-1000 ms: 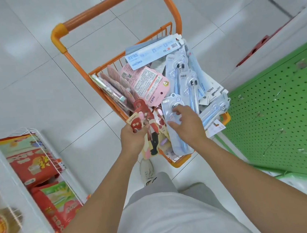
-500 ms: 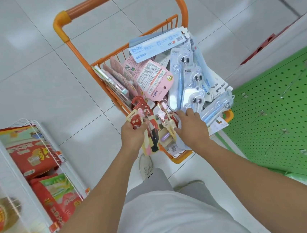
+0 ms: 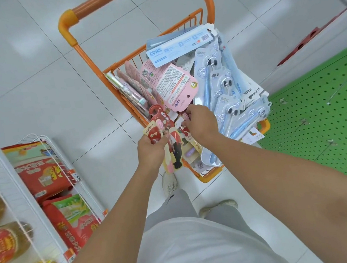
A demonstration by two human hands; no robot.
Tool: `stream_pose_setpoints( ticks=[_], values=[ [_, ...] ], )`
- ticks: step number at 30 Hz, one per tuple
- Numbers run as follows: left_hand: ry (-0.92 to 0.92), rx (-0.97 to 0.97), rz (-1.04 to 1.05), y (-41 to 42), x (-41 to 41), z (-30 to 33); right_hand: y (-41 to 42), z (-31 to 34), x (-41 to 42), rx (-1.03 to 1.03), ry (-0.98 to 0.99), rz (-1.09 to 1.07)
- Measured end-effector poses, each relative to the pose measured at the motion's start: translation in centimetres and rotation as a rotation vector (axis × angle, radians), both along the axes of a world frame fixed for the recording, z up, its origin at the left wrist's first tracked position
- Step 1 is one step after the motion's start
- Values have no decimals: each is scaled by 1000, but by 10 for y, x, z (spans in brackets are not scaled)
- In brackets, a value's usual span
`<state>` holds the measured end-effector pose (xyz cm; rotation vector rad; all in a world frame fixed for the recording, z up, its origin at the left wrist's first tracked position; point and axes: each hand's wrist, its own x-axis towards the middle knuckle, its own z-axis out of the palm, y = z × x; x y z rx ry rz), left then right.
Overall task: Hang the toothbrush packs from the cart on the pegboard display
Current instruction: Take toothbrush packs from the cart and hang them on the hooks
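Toothbrush packs fill the cart. The right grip has left the blue packs and now pinches a red pack; the left grip still clasps another red one. None hangs on the pegboard yet.

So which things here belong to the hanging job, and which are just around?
Job: red toothbrush pack gripped by left hand; right hand pinching another pack; blue packs; orange cart; green pegboard.
Around: snack bags; wire shelf; bottles.
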<state>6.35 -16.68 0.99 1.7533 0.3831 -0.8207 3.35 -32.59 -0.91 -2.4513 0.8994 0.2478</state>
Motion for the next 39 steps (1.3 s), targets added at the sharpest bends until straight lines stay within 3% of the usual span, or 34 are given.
stream_pose_setpoints(
  ticks=[13, 22, 27, 29, 33, 39],
  values=[
    [14, -6, -7, 1, 5, -1, 17, -5, -21, 147, -264, -199],
    [20, -5, -53, 3, 10, -1, -1, 6, -19, 109, -302, -217],
    [14, 16, -152, -6, 3, -5, -15, 25, -53, -10, -347, -424],
    [17, 25, -172, -13, -1, -7, -17, 25, -63, 14, -305, -326],
    [23, 39, -128, -19, -1, -7, -19, 19, -46, 187, -104, 79],
    [16, 46, -166, -13, 4, 3, -20, 10, -5, 237, -62, 83]
  ],
)
